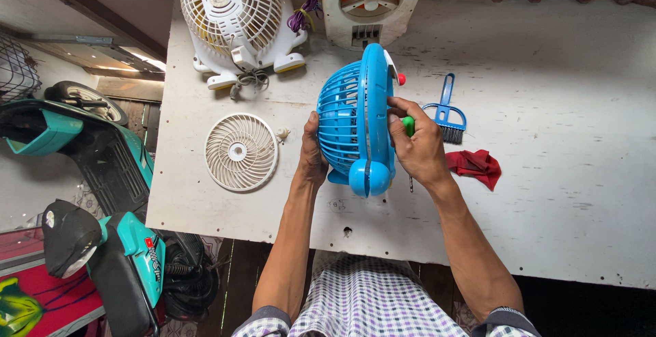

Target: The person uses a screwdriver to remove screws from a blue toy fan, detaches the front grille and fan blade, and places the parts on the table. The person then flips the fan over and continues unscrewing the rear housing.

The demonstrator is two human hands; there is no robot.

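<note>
Blue fan [355,122] stands on edge between both hands, grille facing left.

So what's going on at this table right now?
A person stands a small blue fan on edge on a white table. The left hand steadies its grille side; the right hand is at the back, gripping a green-handled tool, probably a screwdriver. A loose white grille lies to the left, a blue brush and red cloth to the right, and two white fans sit at the far edge.
</note>
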